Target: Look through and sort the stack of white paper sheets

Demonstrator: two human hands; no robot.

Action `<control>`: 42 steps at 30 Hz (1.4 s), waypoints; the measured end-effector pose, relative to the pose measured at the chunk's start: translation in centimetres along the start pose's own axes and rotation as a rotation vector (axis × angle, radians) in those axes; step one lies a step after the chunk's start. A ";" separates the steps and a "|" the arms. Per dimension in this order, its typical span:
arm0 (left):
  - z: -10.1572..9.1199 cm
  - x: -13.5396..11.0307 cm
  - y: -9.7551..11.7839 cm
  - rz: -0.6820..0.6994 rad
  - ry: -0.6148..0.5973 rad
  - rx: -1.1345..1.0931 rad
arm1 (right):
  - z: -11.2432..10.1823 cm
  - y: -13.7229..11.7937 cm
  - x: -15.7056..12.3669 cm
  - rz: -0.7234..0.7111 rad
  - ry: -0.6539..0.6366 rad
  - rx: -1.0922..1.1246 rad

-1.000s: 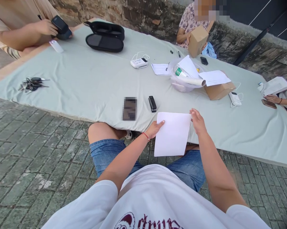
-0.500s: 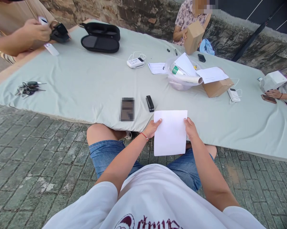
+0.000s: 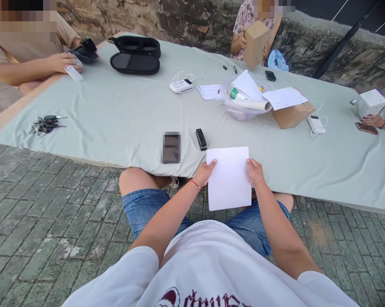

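Note:
I hold a blank white sheet of paper [image 3: 229,177] upright over my lap, at the near edge of the cloth-covered table [image 3: 122,115]. My left hand [image 3: 205,172] pinches the sheet's left edge, a red string on the wrist. On the right edge my right hand [image 3: 255,172] is closed, thumb on the front. A small black stapler [image 3: 201,139] and a phone [image 3: 171,147] lie on the cloth just left of the sheet.
On the table are a cardboard box [image 3: 293,114] under papers, a clear bowl [image 3: 240,108] of items, a black case [image 3: 135,55], keys [image 3: 45,123] and white devices [image 3: 181,85]. Three other people sit around it; one holds a brown box [image 3: 255,42]. Brick paving lies below.
My right hand has come down from the sheet's top right corner to grip its right edge. The sheet now hangs straighter. The people at the far side shifted their items.

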State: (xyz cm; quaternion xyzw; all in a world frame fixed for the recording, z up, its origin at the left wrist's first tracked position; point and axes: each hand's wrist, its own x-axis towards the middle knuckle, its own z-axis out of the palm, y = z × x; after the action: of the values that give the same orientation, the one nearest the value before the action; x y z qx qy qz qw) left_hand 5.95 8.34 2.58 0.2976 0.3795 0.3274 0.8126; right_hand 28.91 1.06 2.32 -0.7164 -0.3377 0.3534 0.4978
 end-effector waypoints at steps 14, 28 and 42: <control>0.4 -0.2 0.2 0.019 0.040 0.032 | 0.2 0.2 0.3 0.062 0.124 0.238; 0.4 -0.3 0.2 0.011 0.040 0.054 | 0.1 0.5 0.5 0.051 0.107 0.301; 0.3 -0.3 0.7 -0.042 0.068 -0.009 | 0.0 0.2 0.1 0.079 0.100 0.399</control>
State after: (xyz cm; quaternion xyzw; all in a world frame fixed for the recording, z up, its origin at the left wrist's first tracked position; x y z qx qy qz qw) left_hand 5.86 8.48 3.37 0.2748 0.4115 0.3218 0.8072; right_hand 29.01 1.11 2.08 -0.6330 -0.2077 0.3963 0.6317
